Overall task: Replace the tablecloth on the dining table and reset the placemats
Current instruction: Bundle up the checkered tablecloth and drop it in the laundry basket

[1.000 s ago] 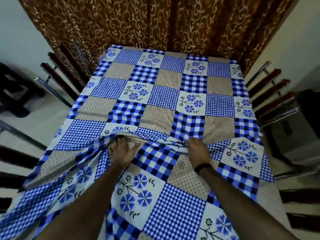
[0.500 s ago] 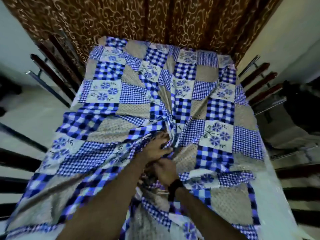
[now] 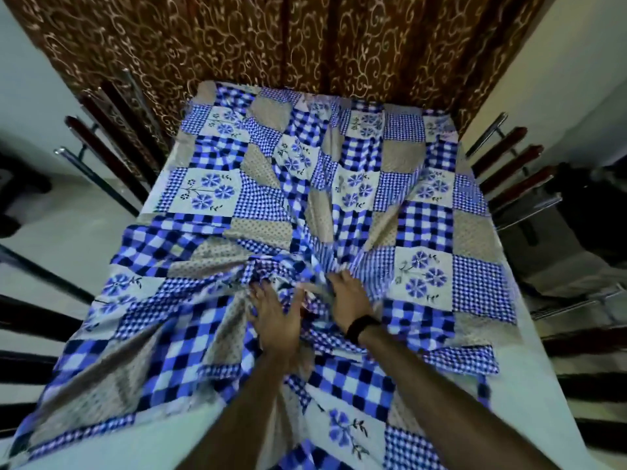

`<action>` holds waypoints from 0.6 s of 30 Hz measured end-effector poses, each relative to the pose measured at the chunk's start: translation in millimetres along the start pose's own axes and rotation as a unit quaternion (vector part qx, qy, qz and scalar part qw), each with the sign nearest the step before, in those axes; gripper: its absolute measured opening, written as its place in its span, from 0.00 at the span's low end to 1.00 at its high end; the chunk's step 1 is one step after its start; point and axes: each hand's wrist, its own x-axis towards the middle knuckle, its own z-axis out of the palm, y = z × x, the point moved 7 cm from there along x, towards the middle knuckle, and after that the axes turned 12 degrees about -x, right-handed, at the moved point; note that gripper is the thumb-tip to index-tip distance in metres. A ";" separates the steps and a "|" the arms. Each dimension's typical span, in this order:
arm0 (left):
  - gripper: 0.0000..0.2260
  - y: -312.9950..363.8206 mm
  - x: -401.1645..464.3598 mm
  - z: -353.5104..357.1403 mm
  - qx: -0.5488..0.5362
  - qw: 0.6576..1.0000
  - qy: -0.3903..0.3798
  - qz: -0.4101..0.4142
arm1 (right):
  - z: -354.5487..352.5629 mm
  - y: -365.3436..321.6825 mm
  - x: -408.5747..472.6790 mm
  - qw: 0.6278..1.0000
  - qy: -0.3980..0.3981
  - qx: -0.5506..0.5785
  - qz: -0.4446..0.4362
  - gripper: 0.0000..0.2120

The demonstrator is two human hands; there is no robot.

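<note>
Hands (image 3: pixel 312 310) spread apart, fingertips buried in bunched tablecloth (image 3: pixel 217 195)

Both arms extend forward. Left hand (image 3: pixel 275 320): fingers spread, fairly straight. Right hand (image 3: pixel 349 305): fingertips curled downward; dark band at wrist.

I have just one view, from a camera worn on the head, looking forward and steeply down along the length of the table (image 3: pixel 543 385) from its near end. It sits close: both forearms enter from the bottom edge and the tablecloth (image 3: pixel 217 195) fills most of the picture. The wide lens bends the chairs (image 3: pixel 515 171) outward at either side. The curtain (image 3: pixel 305 42) closes off the far end. The nearest table edge seems cut off.
</note>
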 end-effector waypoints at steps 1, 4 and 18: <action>0.56 7.1 11.5 2.1 -0.040 0.999 -0.026 -0.017 | 9.5 -8.1 -22.1 1.000 0.002 0.012 -0.021 0.23; 0.45 18.8 38.2 13.0 -0.064 0.989 -0.123 -0.043 | 35.5 -47.3 -84.8 0.985 -0.039 0.104 -0.133 0.22; 0.43 0.0 -91.3 -27.3 -0.018 0.985 0.150 -0.078 | -16.9 23.8 48.5 0.956 -0.041 0.273 0.098 0.32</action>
